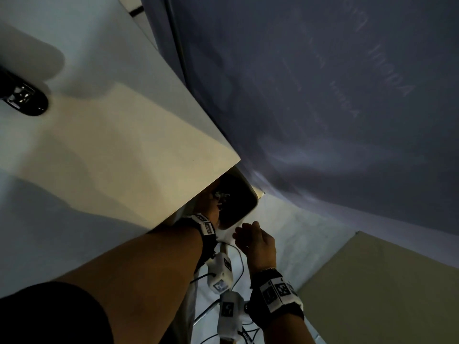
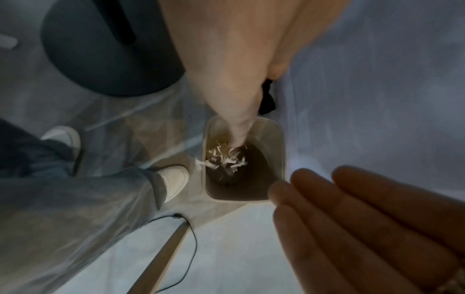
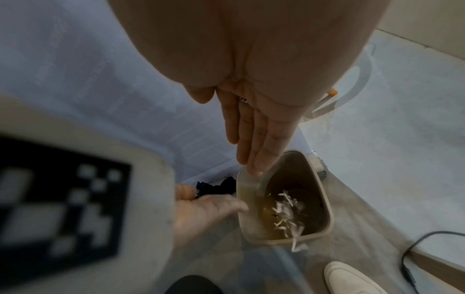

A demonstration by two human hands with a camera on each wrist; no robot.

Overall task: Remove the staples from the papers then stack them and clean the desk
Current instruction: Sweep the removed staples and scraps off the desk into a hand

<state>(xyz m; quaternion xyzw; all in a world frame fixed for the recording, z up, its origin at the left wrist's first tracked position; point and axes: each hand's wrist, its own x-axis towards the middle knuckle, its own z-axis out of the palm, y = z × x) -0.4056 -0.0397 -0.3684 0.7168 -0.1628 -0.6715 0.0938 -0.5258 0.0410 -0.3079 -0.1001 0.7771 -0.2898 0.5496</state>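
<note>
A beige waste bin [image 1: 255,203] stands on the floor under the desk corner. Small white staples and paper bits [image 2: 226,159] lie in its dark bottom and tumble into it [image 3: 286,210]. One bit hangs over the rim at the near side. My left hand [image 2: 236,127] reaches down over the bin's mouth with straight fingers and holds nothing; in the head view the desk edge partly hides this left hand [image 1: 211,207]. My right hand [image 3: 254,139] hovers flat beside the bin, fingertips just above its rim, also empty.
The white desk [image 1: 124,145] fills the left, with a black object [image 1: 22,95] at its far left edge. A tan board [image 1: 385,294] stands to the right. White shoes [image 2: 176,179], a black cable [image 2: 193,238] and a dark crumpled item [image 3: 216,187] lie near the bin.
</note>
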